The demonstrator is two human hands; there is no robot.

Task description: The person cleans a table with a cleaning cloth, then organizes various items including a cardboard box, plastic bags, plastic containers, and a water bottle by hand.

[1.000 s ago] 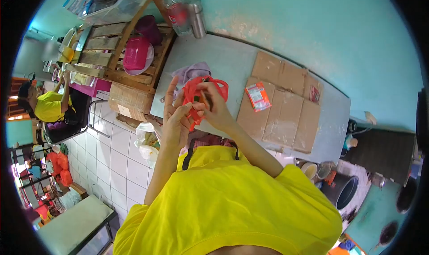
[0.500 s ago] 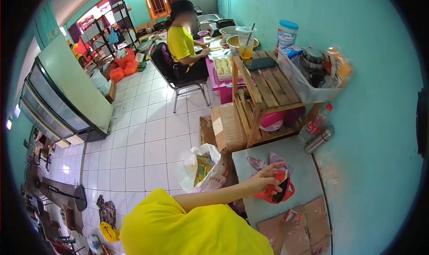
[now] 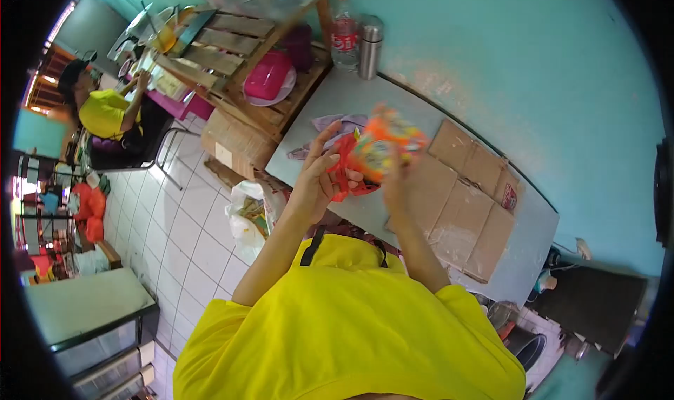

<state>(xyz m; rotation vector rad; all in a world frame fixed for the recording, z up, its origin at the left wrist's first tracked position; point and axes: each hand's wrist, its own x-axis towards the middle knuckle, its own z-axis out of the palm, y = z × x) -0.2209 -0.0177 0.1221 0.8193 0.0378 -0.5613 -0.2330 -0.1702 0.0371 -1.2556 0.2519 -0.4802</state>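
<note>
My left hand [image 3: 317,179] is at a red plastic bag [image 3: 344,163] on the grey tabletop, its fingers spread and touching the bag. Part of something dark shows at the bag's lower edge. My right hand [image 3: 397,179] grips an orange packet [image 3: 385,147] with yellow and green print, raised just right of the bag and smeared by motion. Behind the bag lies a crumpled lilac cloth [image 3: 335,123], partly covered by my fingers.
Flattened cardboard [image 3: 467,203] covers the table's right part. A bottle [image 3: 344,35] and a steel flask [image 3: 370,49] stand by the wall. Left are a wooden rack [image 3: 232,42] and a white bag [image 3: 246,221]. A person in yellow [image 3: 105,112] sits farther off.
The view has swung toward the table. My right hand has risen from low over the cardboard to beside the red bag, with the orange packet. My left hand stays at the bag.
</note>
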